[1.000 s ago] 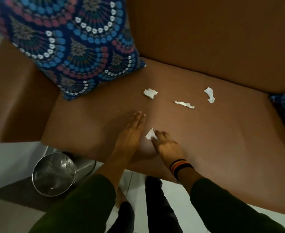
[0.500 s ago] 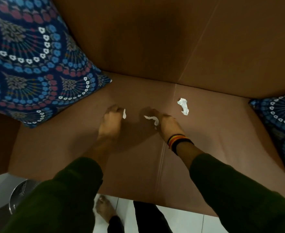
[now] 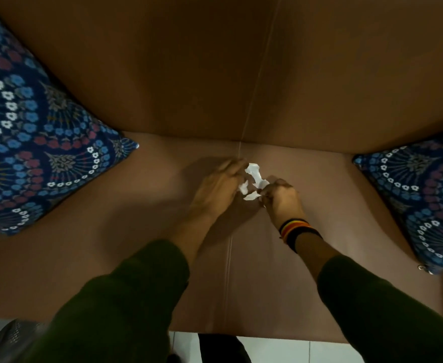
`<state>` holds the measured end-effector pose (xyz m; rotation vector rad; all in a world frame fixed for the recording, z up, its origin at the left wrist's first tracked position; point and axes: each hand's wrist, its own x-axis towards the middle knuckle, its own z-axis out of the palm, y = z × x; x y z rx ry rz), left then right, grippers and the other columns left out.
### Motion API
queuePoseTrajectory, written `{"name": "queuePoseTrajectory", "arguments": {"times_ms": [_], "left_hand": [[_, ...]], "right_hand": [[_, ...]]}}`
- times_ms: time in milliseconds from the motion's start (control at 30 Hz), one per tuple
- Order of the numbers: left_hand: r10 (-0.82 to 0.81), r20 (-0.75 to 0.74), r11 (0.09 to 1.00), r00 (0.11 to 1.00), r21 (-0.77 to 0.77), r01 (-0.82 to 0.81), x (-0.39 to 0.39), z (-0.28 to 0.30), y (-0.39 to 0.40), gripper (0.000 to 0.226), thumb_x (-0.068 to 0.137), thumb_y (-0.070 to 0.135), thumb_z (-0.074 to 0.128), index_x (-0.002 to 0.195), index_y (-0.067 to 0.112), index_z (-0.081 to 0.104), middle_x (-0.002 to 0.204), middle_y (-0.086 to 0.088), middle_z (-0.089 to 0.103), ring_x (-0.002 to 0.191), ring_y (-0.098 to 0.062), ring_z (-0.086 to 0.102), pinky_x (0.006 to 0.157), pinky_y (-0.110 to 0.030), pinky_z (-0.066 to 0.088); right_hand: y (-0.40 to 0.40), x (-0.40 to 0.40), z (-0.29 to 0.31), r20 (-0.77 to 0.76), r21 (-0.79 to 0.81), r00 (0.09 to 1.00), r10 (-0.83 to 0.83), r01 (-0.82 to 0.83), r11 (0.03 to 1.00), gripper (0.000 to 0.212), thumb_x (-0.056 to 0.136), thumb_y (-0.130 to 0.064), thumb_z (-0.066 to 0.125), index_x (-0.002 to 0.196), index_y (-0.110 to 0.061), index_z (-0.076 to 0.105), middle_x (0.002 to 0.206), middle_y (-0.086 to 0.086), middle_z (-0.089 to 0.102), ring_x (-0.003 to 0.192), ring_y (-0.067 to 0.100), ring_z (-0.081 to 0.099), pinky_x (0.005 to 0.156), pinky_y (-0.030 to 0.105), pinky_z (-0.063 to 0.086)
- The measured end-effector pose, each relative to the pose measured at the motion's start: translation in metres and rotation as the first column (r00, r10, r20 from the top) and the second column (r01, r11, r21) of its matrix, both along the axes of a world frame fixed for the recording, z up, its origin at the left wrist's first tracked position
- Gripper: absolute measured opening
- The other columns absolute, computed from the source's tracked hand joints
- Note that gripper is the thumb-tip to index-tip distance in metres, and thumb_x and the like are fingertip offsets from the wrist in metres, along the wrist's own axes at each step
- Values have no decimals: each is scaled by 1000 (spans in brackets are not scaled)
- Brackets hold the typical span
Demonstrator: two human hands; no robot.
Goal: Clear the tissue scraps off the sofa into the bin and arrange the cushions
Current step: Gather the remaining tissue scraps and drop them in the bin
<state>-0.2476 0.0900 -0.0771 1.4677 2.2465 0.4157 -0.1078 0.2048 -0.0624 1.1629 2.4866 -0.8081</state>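
My left hand and right hand meet over the brown leather sofa seat, both pinched on crumpled white tissue scraps bunched between my fingertips. A blue patterned cushion leans well out to my left, another to my right. The perforated metal bin sits below my left sleeve; its inside is hidden.
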Motion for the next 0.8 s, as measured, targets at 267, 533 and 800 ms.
{"name": "queuePoseTrajectory", "arguments": {"times_ms": [267,533,800], "left_hand": [[-174,-67,981,982,-95,168,13,-4,40,28,85,-3,62,108,10,70,111,-12,67,111,-29,61,71,-36,47],[115,75,993,990,-22,-114,19,13,-81,35,94,12,62,127,22,70,123,-2,71,110,-24,68,89,-35,57],[482,85,876,872,-71,-477,6,50,-307,28,94,19,65,120,22,73,119,-3,72,101,-28,72,81,-33,54]], "right_hand": [[-2,38,-13,-39,28,997,-60,61,998,5,86,-8,67,84,-11,70,93,10,71,82,33,68,79,40,58],[-71,39,13,-78,-59,990,-118,114,992,13,83,-9,71,89,-20,73,93,6,74,85,29,69,80,38,58],[-242,-26,60,-206,-74,958,198,-217,973,19,81,-3,66,91,-18,72,97,-1,72,84,22,69,75,22,48]]}}
